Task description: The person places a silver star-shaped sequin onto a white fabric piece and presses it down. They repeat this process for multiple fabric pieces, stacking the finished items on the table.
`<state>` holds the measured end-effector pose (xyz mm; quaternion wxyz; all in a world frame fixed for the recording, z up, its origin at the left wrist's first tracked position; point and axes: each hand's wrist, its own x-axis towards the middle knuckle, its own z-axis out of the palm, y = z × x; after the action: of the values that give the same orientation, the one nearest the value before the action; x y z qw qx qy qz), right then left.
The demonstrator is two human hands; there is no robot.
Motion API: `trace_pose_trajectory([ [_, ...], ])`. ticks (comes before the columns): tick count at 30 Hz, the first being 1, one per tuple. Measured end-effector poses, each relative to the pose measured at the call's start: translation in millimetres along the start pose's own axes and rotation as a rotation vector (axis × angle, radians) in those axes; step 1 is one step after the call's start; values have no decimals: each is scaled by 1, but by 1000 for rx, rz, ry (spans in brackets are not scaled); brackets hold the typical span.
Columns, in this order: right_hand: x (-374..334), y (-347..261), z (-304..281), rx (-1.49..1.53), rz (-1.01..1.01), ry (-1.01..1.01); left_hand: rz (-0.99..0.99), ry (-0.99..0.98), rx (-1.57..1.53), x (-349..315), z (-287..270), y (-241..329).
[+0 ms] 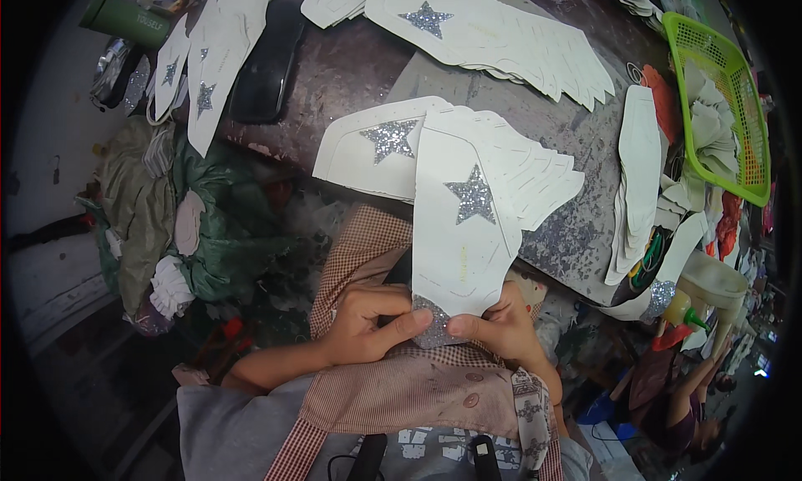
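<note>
Both hands pinch the near end of a white shoe-upper piece (451, 255) bearing a silver glitter star. At that end sits a grey glitter patch (433, 335), with both thumbs pressed on it. My left hand (368, 320) grips its left edge, fingers curled underneath; my right hand (505, 326) grips the right edge the same way. The piece's far end overlaps a fanned stack of similar white pieces (535, 176) on the table edge. Left of it lies another starred white piece (351, 142). The fingertips under the patch are hidden.
More starred white pieces (501, 42) lie at the back of the dark table (576, 259). A black phone (263, 80) rests left. Right are a white stack (632, 180), a green basket (678, 96) and a glue bottle (678, 308). Another person (668, 406) is at lower right.
</note>
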<state>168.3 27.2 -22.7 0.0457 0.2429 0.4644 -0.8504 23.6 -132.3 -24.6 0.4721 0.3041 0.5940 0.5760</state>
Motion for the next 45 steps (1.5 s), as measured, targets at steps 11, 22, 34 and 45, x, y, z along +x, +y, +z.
trace_pose_trajectory([
  [11,-8,9,-9,80,118,-31,-146,-88,-377,8,2,-8],
  [22,-23,-55,-14,-691,-373,-99,164,-360,576,-15,-54,92],
  [34,-35,-112,-171,-1546,-577,1171,-246,-313,66,48,6,75],
  [45,-24,-100,-183,-1530,-248,1274,53,-415,83,48,10,32],
])
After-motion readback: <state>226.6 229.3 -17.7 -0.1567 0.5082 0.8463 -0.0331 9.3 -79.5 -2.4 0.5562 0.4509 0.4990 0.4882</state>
